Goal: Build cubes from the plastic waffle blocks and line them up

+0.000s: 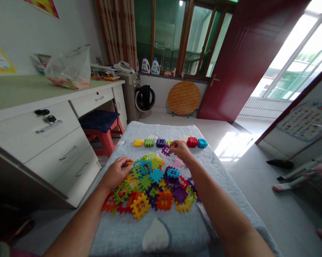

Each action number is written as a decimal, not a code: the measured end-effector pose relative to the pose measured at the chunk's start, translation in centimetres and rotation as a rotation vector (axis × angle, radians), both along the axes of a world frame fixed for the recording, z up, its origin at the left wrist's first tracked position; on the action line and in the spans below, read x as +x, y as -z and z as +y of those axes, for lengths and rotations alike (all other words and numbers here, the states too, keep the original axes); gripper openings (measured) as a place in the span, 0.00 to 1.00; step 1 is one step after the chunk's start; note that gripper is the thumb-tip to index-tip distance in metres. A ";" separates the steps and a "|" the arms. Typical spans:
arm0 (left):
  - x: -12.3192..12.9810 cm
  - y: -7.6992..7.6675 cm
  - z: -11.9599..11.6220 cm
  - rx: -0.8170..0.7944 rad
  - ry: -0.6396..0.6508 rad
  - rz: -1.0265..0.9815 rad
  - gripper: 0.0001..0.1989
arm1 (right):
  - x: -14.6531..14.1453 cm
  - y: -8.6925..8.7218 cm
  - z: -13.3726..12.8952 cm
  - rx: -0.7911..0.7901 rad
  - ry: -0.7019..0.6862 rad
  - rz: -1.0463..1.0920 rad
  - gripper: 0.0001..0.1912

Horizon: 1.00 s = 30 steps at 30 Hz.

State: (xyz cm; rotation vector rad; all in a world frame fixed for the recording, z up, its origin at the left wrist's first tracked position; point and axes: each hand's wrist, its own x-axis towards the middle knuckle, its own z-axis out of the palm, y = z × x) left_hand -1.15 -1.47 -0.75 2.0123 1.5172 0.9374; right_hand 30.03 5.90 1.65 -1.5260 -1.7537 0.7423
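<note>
My right hand (180, 149) pinches a purple interlocking plastic tile (166, 150) with a window-like grid, just in front of a row of stacked tiles. In that row are a yellow stack (138, 143), a green stack (149, 142), a dark purple stack (161, 143), a red stack (192, 142) and a blue stack (202, 143). Part of the row is hidden behind my right hand. My left hand (118, 172) lies with fingers stretched out at the left edge of a mixed pile of tiles (145, 182). An orange tile (164, 201) and a yellow tile (140, 206) lie at the pile's near side.
Everything lies on a table covered with a light blue cloth (155, 235). Left stand a white desk (56, 103) and a red stool (104, 139) with a dark cushion. A washing machine (131, 96), a round wooden tabletop (184, 98) and a red door (230, 64) are farther back.
</note>
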 end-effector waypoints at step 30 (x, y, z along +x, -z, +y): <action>0.3 -0.4 -0.3 0.067 -0.037 0.047 0.20 | 11.2 0.6 -6.0 -0.014 -0.177 -0.506 0.23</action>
